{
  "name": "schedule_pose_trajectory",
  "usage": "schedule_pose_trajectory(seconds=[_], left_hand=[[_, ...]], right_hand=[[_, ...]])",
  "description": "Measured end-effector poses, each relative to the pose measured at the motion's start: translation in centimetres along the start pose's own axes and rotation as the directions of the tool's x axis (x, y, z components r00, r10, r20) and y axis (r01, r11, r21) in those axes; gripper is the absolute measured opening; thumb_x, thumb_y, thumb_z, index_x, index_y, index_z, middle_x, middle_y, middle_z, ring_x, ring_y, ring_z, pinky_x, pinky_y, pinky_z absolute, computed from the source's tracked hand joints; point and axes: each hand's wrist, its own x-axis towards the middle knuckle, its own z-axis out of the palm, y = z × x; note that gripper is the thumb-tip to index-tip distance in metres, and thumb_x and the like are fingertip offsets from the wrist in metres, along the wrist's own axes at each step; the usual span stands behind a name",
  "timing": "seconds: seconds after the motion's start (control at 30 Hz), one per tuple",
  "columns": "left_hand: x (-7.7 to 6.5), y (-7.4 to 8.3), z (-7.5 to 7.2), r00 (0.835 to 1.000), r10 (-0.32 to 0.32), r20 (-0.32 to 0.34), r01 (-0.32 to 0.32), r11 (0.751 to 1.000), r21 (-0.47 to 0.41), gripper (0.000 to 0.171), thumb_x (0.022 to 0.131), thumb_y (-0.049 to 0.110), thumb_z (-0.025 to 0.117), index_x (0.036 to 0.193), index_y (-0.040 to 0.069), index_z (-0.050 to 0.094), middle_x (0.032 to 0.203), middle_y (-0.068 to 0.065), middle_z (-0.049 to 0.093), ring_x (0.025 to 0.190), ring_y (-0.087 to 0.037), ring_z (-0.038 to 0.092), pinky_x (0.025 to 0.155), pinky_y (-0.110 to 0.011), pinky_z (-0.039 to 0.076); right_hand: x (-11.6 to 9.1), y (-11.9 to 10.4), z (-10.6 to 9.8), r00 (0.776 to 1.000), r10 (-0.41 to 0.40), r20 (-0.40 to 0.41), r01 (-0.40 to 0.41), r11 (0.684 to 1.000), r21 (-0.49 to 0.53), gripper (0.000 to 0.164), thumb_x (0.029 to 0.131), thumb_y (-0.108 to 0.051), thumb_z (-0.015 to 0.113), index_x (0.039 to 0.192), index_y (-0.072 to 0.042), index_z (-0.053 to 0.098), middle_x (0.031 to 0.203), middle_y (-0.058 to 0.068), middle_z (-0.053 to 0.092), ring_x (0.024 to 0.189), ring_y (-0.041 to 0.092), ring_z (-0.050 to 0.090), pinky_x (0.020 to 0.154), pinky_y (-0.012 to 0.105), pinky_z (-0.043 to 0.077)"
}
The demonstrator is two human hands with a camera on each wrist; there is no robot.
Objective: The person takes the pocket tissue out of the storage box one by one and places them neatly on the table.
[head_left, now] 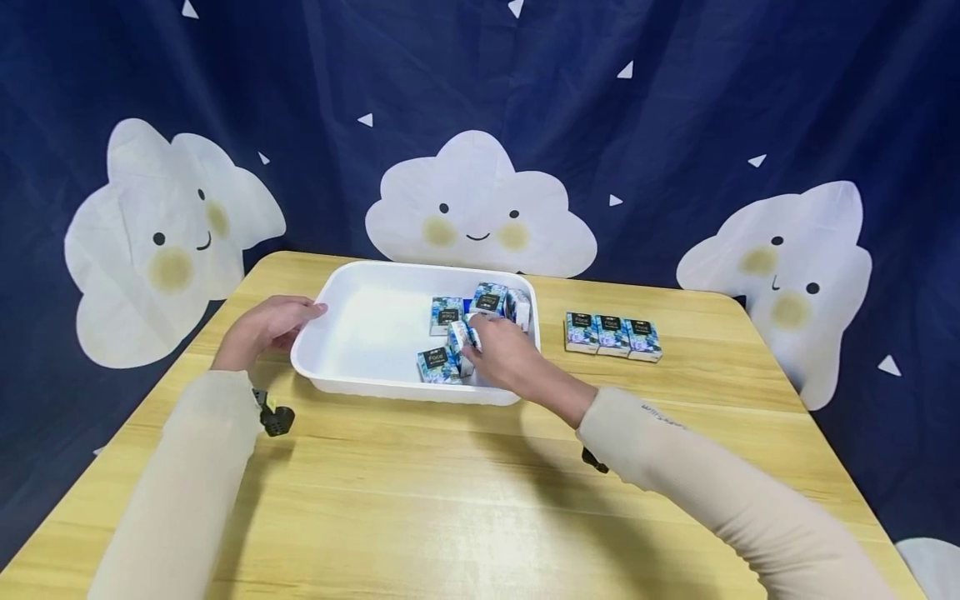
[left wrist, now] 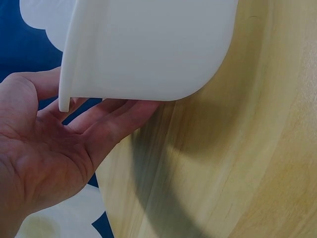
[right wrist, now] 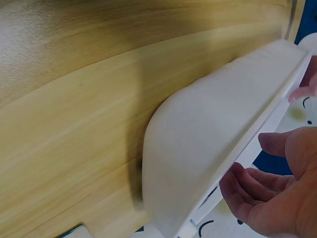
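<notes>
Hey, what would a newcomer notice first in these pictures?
Probably the smiling middle cloud on the blue backdrop behind the table. Next, the white tub below it, the left hand at its left end, the right hand among small patterned boxes inside. Three similar boxes line up to the tub's right.

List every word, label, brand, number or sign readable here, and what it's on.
"Face": on each of the three packs in the row beside the white tray.
"Face": on the front pack inside it.
Too small to read: the smaller print on these packs.
Too blurred: the dark marking on the right sleeve.
</notes>
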Motion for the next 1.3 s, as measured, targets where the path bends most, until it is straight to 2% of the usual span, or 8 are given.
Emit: schedule_pose_trajectory(seconds=[0.13,0.33,0.4,0.57,0.63,1.0,1.13,1.3], left_hand=[[0.1,0.0,0.0,1.000,0.012,0.001,-0.012,1.000,0.002,0.063,0.107,0.049,0.043,0.150,0.004,0.039,0.135,-0.017,0.053,0.097,-0.020,0.061,0.079,-0.029,0.050],[0.1,0.0,0.0,1.000,0.017,-0.002,-0.017,1.000,-0.005,0.063,0.106,0.049,0.044,0.150,0.003,0.039,0.133,-0.017,0.054,0.095,-0.019,0.061,0.078,-0.029,0.050],[0.0,0.0,0.0,1.000,0.019,-0.001,-0.019,1.000,-0.006,0.063,0.106,0.049,0.044,0.150,0.003,0.039,0.133,-0.016,0.054,0.095,-0.018,0.061,0.078,-0.029,0.050],[-0.1,0.0,-0.1,1.000,0.027,-0.004,-0.027,1.000,-0.002,0.064,0.106,0.049,0.044,0.150,0.003,0.039,0.131,-0.016,0.055,0.093,-0.017,0.062,0.077,-0.029,0.051],[-0.1,0.1,-0.1,1.000,0.030,-0.003,-0.030,1.000,0.002,0.065,0.106,0.050,0.044,0.150,0.003,0.039,0.131,-0.016,0.055,0.093,-0.017,0.061,0.077,-0.029,0.050],[0.1,-0.1,0.0,1.000,0.008,0.002,-0.008,1.000,0.004,0.067,0.106,0.051,0.043,0.153,0.004,0.036,0.137,-0.018,0.053,0.097,-0.019,0.061,0.079,-0.029,0.050],[0.1,0.0,-0.1,1.000,0.008,0.000,-0.008,1.000,0.001,0.067,0.106,0.051,0.043,0.153,0.004,0.036,0.137,-0.018,0.053,0.098,-0.020,0.061,0.079,-0.029,0.050],[0.1,0.0,-0.1,1.000,0.005,0.000,-0.005,1.000,0.007,0.068,0.106,0.052,0.042,0.153,0.004,0.036,0.138,-0.019,0.052,0.098,-0.020,0.060,0.079,-0.029,0.049]], right_hand=[[0.4,-0.4,0.3,0.996,0.047,0.071,-0.046,0.999,-0.005,0.035,0.101,-0.028,0.065,0.123,-0.002,0.060,0.078,0.003,0.061,0.062,0.015,0.059,0.058,0.029,0.051],[1.0,-0.6,0.7,0.983,0.117,0.140,-0.118,0.993,-0.001,0.053,0.100,-0.034,0.066,0.137,0.001,0.052,0.071,0.004,0.061,0.053,0.016,0.057,0.049,0.026,0.048],[1.1,-0.6,0.8,0.980,0.128,0.150,-0.130,0.992,0.005,0.053,0.100,-0.034,0.066,0.137,0.002,0.052,0.070,0.004,0.061,0.052,0.016,0.057,0.048,0.026,0.047],[1.3,-0.9,1.1,0.981,0.119,0.155,-0.122,0.992,0.012,0.036,0.099,-0.031,0.068,0.117,-0.002,0.059,0.072,0.003,0.061,0.055,0.014,0.058,0.051,0.024,0.049],[1.3,-1.0,1.2,0.981,0.120,0.149,-0.123,0.992,0.010,0.034,0.099,-0.031,0.069,0.114,-0.003,0.059,0.072,0.003,0.061,0.056,0.014,0.059,0.052,0.024,0.050],[1.7,-1.4,2.1,0.976,0.150,0.159,-0.156,0.988,0.025,0.044,0.099,-0.020,0.066,0.131,0.005,0.050,0.067,0.006,0.059,0.049,0.015,0.056,0.044,0.024,0.047],[1.7,-1.4,2.1,0.979,0.143,0.148,-0.147,0.989,0.018,0.044,0.099,-0.015,0.064,0.134,0.006,0.047,0.065,0.005,0.057,0.046,0.014,0.052,0.040,0.023,0.041],[1.6,-1.2,2.1,0.980,0.118,0.157,-0.129,0.990,0.060,0.054,0.098,-0.008,0.059,0.145,0.009,0.038,0.058,0.000,0.048,0.041,0.010,0.040,0.037,0.020,0.032]])
